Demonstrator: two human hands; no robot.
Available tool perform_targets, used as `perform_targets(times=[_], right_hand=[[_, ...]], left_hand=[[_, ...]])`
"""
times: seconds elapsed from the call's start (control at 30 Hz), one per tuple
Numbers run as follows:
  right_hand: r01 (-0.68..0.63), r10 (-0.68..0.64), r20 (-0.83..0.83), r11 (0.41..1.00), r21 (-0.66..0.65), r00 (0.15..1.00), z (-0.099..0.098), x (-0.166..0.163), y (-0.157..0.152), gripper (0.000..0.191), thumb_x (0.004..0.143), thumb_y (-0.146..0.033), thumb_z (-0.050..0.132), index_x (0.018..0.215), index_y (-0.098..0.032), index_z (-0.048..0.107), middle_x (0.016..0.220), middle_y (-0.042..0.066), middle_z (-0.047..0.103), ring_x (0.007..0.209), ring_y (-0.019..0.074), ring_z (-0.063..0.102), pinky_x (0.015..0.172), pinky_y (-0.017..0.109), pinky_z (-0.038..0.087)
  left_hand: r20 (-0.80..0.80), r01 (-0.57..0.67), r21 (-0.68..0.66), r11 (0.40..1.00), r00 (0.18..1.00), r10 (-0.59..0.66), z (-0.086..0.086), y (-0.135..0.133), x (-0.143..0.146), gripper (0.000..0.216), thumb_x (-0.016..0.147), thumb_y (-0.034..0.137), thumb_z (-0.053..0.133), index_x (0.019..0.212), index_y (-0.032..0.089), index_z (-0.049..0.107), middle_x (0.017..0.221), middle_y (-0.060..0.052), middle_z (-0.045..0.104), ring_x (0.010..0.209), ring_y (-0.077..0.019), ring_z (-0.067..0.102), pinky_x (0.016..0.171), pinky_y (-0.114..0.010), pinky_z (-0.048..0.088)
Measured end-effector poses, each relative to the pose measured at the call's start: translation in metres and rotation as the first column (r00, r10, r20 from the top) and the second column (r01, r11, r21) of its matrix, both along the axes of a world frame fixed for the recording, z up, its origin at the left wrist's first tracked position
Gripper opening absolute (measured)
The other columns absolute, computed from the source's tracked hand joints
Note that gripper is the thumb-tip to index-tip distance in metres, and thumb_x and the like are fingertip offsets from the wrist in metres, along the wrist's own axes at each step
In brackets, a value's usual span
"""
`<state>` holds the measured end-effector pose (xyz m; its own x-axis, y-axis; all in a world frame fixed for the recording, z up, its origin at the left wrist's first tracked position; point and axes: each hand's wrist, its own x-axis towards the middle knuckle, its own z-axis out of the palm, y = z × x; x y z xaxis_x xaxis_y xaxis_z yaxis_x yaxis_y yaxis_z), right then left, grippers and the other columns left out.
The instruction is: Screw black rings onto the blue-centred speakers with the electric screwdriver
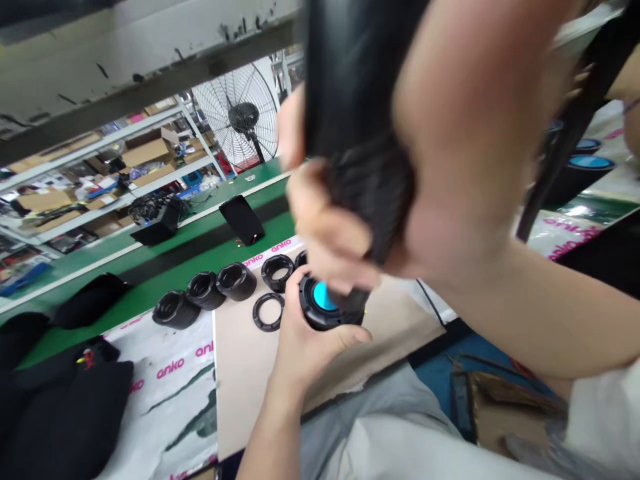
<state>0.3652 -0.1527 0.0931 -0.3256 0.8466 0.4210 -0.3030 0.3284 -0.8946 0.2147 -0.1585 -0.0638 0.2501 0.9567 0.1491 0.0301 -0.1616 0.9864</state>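
My left hand [305, 340] is wrapped round a round black speaker part [323, 307] with a bright blue centre, held just above the tan board [240, 373]. My right hand [340, 227] is raised close to the camera, fingers closed round the grip of a large black tool [360, 120] that hangs down over the speaker part. The tool's tip is hidden behind my fingers. A flat black ring [268, 312] lies on the board just left of my left hand.
Several black round housings [205, 290] lie in a row on the board and the printed plastic sheet [165, 393]. Black fabric pieces [65, 413] lie at the left. A green conveyor [165, 257] carries black boxes [242, 219]. A fan [240, 117] and shelves stand behind.
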Motion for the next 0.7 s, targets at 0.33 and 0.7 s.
perform_targets(times=[0.33, 0.7], right_hand=[[0.62, -0.595, -0.221, 0.783, 0.06, 0.773, -0.089, 0.066, 0.085, 0.047, 0.079, -0.061, 0.082, 0.086, -0.027, 0.05, 0.052, -0.006, 0.049, 0.039, 0.0119, 0.041, 0.037, 0.03, 0.027], [0.51, -0.51, -0.126, 0.86, -0.032, 0.851, -0.087, 0.063, 0.069, 0.067, 0.078, -0.084, 0.075, 0.086, -0.025, 0.046, 0.051, -0.007, 0.049, 0.033, 0.0133, 0.041, 0.033, 0.032, 0.03]], left_hand=[[0.09, -0.011, 0.02, 1.0, 0.996, 0.01, -0.018, -0.006, -0.001, 0.092, 0.062, 0.035, 0.107, 0.142, 0.028, 0.061, 0.141, -0.009, 0.075, 0.128, -0.0321, 0.077, 0.109, -0.041, 0.062], [0.12, -0.002, 0.013, 1.0, 0.993, 0.001, -0.01, -0.001, 0.003, 0.091, 0.059, 0.035, 0.108, 0.137, 0.027, 0.061, 0.133, -0.009, 0.079, 0.119, -0.0316, 0.081, 0.102, -0.04, 0.065]])
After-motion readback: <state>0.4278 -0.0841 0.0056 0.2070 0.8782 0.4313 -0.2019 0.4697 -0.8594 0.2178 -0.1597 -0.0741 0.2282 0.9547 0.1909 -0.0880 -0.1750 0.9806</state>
